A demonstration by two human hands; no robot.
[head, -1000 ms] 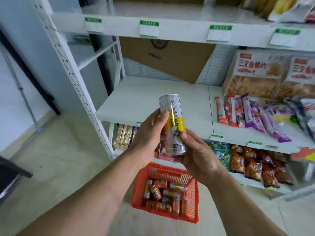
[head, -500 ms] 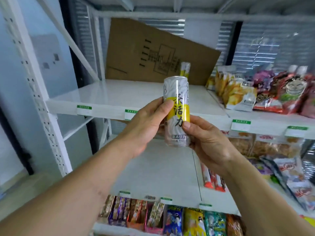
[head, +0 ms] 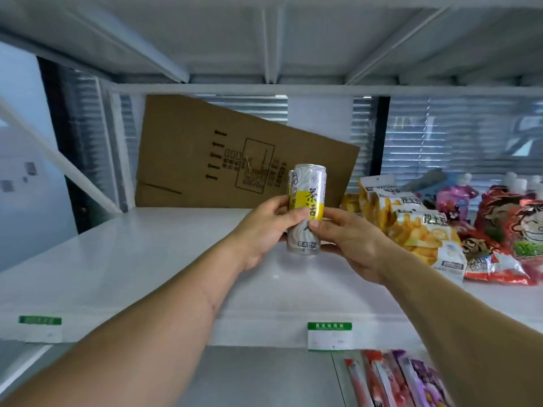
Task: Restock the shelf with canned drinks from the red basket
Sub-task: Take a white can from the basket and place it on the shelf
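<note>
Fingertips of both hands wrap the middle of two slim cans: the left hand (head: 266, 227) curls round from one side, the right hand (head: 346, 239) pinches from the other, thumbs meeting on the yellow label. The front can (head: 307, 212) stands upright just above the shelf (head: 147, 259), over its middle, not yet set down; a second can (head: 291, 189) peeks out behind it, touching the first.

Full cans of this sort likely feel fairly heavy and stiff, with smooth walls that could slip, and thin metal that dents if dropped. Holding at mid-height, as now, seems the surest place, and it leaves the base free for landing flat.

Along the shelf's front edge sit green price tags (head: 329, 336). Toward the right edge, snack bags (head: 423, 233) lie piled, near the cans but apart from them. At the back edge a cardboard sheet (head: 223, 154) leans against the wall, limiting how deep the cans can go. Window blinds (head: 458, 133) show behind.
</note>
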